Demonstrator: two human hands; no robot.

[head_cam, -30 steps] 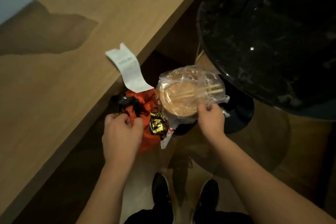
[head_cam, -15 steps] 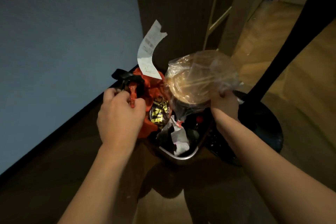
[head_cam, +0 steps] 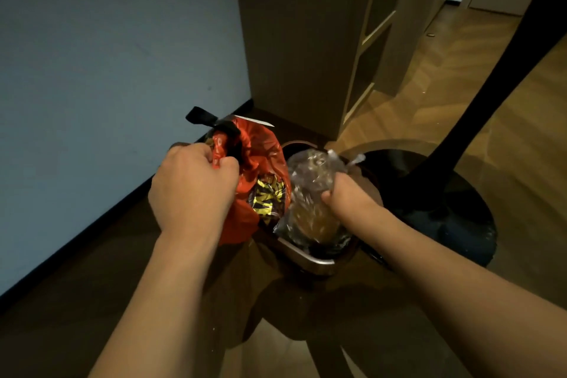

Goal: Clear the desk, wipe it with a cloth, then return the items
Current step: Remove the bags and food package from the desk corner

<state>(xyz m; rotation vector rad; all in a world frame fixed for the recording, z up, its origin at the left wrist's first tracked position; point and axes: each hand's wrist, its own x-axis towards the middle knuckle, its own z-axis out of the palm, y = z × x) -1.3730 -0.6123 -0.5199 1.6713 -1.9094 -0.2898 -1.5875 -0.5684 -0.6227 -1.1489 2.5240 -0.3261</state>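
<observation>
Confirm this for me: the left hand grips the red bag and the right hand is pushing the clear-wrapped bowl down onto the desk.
One part is wrong. The right hand pushes the clear-wrapped bowl into the bin on the floor, not onto a desk; the head view shows this. The left hand does grip the red bag.

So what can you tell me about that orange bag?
The orange bag looks like thin, shiny, crinkled plastic, bunched at the top, where a black strip sticks out. A dark wrapper with yellow markings shows at its right side; whether it is inside or beside the bag is unclear. The left hand grips the gathered top, so the bag hangs at the left edge of the bin. On its right it meets the clear plastic bundle that the right hand holds.
</observation>
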